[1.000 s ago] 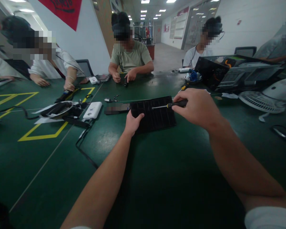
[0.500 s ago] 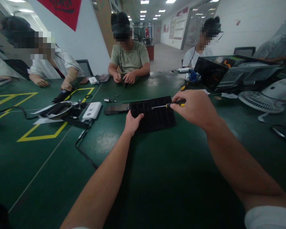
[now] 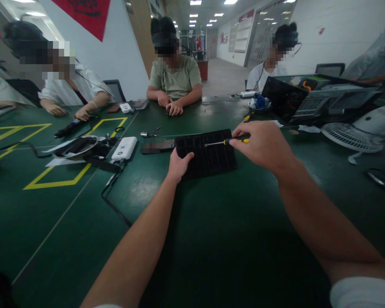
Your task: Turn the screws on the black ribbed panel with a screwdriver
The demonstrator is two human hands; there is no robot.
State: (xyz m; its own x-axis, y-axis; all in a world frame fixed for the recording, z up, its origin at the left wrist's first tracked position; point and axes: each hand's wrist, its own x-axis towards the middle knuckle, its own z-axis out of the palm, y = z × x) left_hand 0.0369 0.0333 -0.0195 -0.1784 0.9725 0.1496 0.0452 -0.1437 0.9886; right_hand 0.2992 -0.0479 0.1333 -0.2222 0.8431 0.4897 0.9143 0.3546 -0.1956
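Observation:
My left hand grips the left edge of a flat black panel with ribbed lines, its thumb on the upper face. The panel is tilted over the green table. Between the fingers of my right hand is a screwdriver with a black and yellow handle. Its metal shaft points left across the panel, the tip near the panel's upper middle; whether it touches cannot be made out. A dark flat phone-like thing lies just left of the panel, with a small metal cylinder and several tiny dark pieces behind it.
On the left stand a white power bank and a dark cluster of parts with cables. A white fan lies at the right, before an open computer case. A second yellow-black tool lies beyond my right hand. Co-workers sit around the table.
My hands, the panel and the screwdriver stay almost still. The co-worker at the left shifts a black tool leftward, and the one opposite lowers their hands to the table.

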